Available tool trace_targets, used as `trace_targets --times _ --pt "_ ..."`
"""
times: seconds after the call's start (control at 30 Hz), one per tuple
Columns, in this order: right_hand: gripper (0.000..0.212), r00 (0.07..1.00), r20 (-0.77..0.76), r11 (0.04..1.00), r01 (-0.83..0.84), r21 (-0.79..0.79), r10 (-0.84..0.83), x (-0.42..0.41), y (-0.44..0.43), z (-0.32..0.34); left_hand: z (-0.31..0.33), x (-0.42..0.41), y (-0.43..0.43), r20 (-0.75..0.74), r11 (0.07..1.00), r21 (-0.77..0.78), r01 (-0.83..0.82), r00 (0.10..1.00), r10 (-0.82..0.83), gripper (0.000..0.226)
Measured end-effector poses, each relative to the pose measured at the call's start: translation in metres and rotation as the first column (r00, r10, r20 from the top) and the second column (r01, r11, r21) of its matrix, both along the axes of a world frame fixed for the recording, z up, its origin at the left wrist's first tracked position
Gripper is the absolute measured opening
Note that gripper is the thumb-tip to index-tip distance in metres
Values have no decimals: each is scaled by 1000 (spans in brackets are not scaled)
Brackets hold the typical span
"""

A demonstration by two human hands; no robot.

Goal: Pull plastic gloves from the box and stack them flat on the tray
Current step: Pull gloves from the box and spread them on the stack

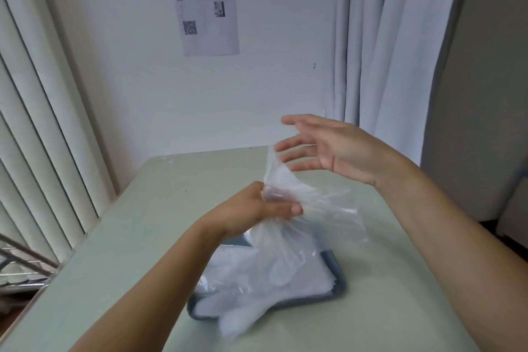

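Observation:
My left hand (258, 210) grips a clear plastic glove (308, 208) by its upper part, and the glove hangs down over the tray. My right hand (323, 146) hovers just above and to the right of it with fingers spread and straight, their tips near the glove's top edge. Below lies a dark grey tray (338, 274) on the table, bearing a stack of clear gloves (257, 288) whose fingers spill over the tray's front edge. No glove box shows in the view.
The pale green table (137, 231) runs back to a white wall with a paper sheet (205, 6) on it. Vertical blinds (37, 123) stand at the left, a curtain (394, 46) at the right, and a wire rack (20, 263) beside the table's left edge.

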State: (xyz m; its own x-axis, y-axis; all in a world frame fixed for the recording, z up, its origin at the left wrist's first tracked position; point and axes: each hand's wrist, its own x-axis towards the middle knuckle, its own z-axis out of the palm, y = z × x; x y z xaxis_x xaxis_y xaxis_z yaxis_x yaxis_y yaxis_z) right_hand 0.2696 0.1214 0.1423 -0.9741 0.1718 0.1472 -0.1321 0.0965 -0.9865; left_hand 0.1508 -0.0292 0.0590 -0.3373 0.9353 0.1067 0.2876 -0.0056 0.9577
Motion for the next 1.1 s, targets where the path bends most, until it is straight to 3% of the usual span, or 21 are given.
trace_targets --times 0.03,0.1,0.17,0.27,0.37,0.53,0.63,0.73,0.83,0.9,0.97,1.1 --pt "53 999 0 997 51 -66 -51 0 2 -2 -1 -2 -3 68 999 37 -29 997 26 35" --pt "76 991 66 993 115 25 -117 2 6 -12 -3 -6 -7 160 990 92 -109 983 93 36" --pt "90 987 106 987 105 118 -118 3 8 -27 -5 -10 -9 224 976 119 -184 962 154 30" --pt "102 995 67 990 66 128 -75 3 11 -46 -8 -16 -14 272 971 79 -225 942 196 34" --pt "87 993 -9 973 121 198 -121 4 4 -53 -13 -22 -18 368 973 23 -230 907 205 15" --pt "14 928 -127 883 373 285 -351 -22 -18 -74 -20 -30 -25 507 987 -99 -128 847 161 27" --pt "12 887 -154 830 463 312 -436 -37 -23 -88 -26 -38 -29 522 983 -146 -115 834 175 33" --pt "15 858 -106 790 506 346 -503 -42 -24 -103 -35 -52 -36 492 971 -180 -157 840 227 37" --pt "26 813 -72 679 528 509 -578 -41 -20 -128 -46 -61 -39 414 952 -235 -196 866 281 29" --pt "32 789 -8 648 512 564 -615 -35 -16 -150 -56 -63 -38 269 913 -306 -271 895 356 18" --pt "24 769 82 642 464 610 -634 -29 -12 -173 -69 -65 -38 63 853 -396 -341 916 396 23" --pt "17 713 199 641 428 637 -673 -21 -10 -201 -84 -67 -38 -229 735 -523 -430 902 365 25"
